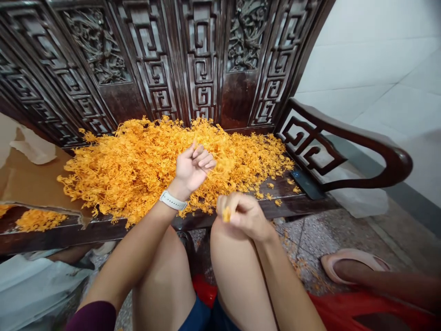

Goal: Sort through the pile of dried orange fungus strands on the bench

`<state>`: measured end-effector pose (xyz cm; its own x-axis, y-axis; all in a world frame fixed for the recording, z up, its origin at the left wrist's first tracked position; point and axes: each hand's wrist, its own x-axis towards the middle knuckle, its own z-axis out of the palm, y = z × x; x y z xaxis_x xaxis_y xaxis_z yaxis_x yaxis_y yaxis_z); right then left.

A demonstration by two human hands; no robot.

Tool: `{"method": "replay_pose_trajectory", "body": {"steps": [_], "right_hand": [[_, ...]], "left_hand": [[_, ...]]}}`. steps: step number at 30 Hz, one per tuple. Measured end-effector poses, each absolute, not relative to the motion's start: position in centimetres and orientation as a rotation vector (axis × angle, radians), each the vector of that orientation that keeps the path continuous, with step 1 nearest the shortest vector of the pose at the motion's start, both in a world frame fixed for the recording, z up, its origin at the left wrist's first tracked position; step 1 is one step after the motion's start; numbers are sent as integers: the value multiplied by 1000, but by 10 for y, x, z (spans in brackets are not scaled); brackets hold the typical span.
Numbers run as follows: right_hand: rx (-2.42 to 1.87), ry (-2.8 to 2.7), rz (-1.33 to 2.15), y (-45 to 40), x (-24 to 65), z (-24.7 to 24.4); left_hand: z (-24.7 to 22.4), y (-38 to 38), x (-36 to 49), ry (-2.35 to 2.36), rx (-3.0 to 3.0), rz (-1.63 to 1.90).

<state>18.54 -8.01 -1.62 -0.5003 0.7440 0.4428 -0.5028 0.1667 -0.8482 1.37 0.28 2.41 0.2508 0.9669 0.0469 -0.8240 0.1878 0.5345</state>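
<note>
My left hand (195, 166), with a pale watch (173, 201) on its wrist, is raised over a heap of orange plastic flower pieces (138, 165). Its fingers curl inward and the thumb lies close to the index finger; anything pinched there is too small to make out against the orange. Above my right knee, my right hand (245, 214) is closed, pinching a small orange flower piece (226, 214) between thumb and fingers. The heap covers much of a dark wooden bench seat (285, 204), with tangled strands to the left and smaller loose pieces to the right.
A carved backrest (241, 101) rises behind the heap, and a curved armrest (379, 151) stands at right. Torn cardboard (37, 179) lies left. A dark flat phone-like object (308, 184) rests by the armrest. Another person's foot in a pink slipper (351, 266) is lower right, near red plastic (372, 308).
</note>
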Motion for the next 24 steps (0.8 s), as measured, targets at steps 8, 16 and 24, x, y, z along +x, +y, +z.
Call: {"method": "replay_pose_trajectory", "body": {"steps": [8, 16, 24], "right_hand": [[-159, -1559, 1738, -85, 232, -19], [-685, -615, 1601, -52, 238, -18], [-836, -1388, 1054, -47, 190, -17]], "left_hand": [[36, -4, -3, 330, 614, 1226], [47, -8, 8, 341, 739, 1114], [49, -13, 7, 502, 926, 916]]}}
